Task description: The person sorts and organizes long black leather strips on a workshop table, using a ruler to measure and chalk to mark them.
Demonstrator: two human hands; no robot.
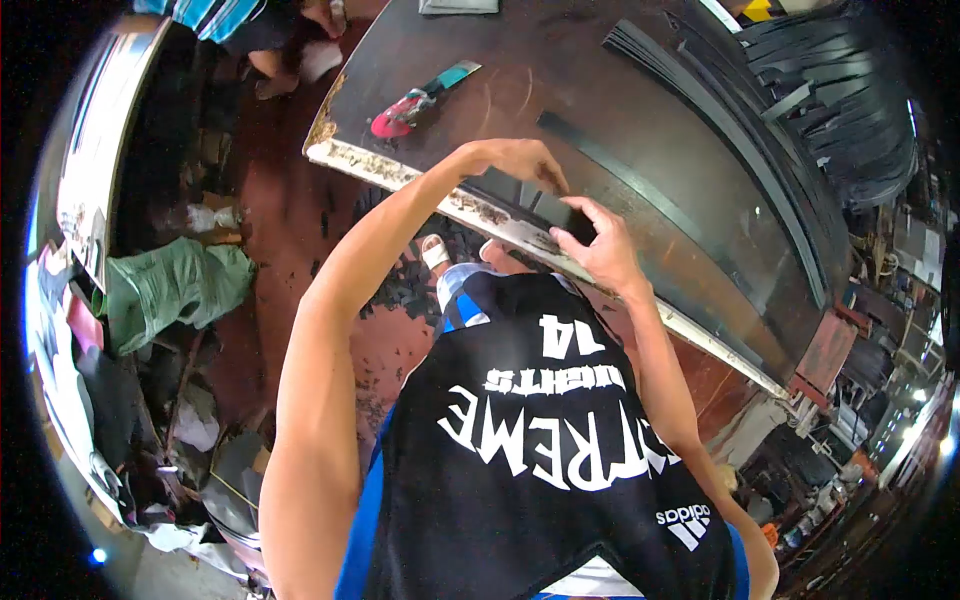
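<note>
At the near edge of the dark worktable (490, 110), both my hands are around a small stack of dark grey, flat rubber-like pieces (532, 198). My left hand (522, 160) reaches over the far side, its fingers bent down onto the pieces. From the right, my right hand (607, 248) grips the end of the stack between thumb and fingers. Farther back on the table lies a knife (425, 98) with a red handle end and a teal tip. A long dark strip (640, 175) lies just beyond my hands.
Long black strips (730, 150) run along the table's far right, beside a large pile of black strips (835, 110). A grey block (458, 5) sits at the far edge. Green sacking (180, 290) lies at left. Another person's striped shirt (215, 15) shows top left.
</note>
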